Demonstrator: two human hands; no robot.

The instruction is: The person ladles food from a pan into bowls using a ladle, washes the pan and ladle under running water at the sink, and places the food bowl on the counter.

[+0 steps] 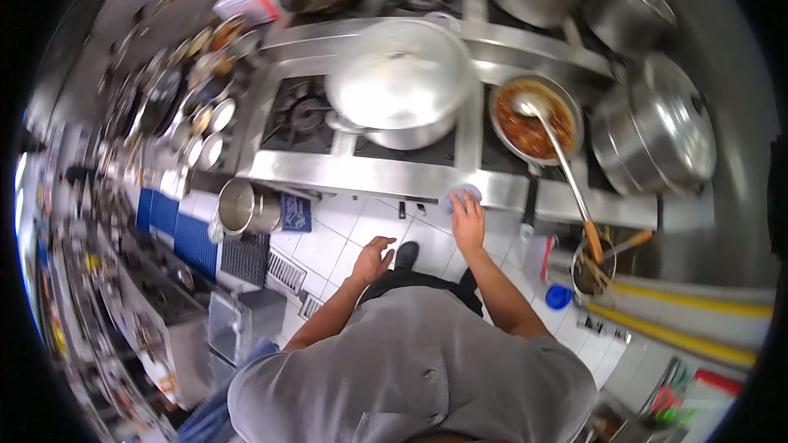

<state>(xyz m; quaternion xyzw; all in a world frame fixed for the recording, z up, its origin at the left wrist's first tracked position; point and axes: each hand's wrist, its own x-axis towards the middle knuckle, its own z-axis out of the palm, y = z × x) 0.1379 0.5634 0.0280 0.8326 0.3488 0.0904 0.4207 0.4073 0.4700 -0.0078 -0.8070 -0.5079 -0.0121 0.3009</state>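
My right hand (469,223) presses a greyish-purple cloth (446,202) against the steel front edge of the stove (361,172). My left hand (373,261) hangs in front of my body, below the stove edge, holding nothing and with its fingers apart. Behind the edge, a large lidded aluminium pot (402,74) stands on a burner. Right of it sits a pan of reddish-brown stew (525,138), its black handle (530,202) jutting out over the edge. A ladle (566,168) rests in the stew, its wooden grip hanging over the front.
Big steel pots (657,127) stand at the right and back. Yellow pipes (673,336) run at lower right, near a container of wooden-handled utensils (593,272). A tall steel pot (245,207) stands left below the stove. White tiles (341,213) and a floor drain (286,271) lie below.
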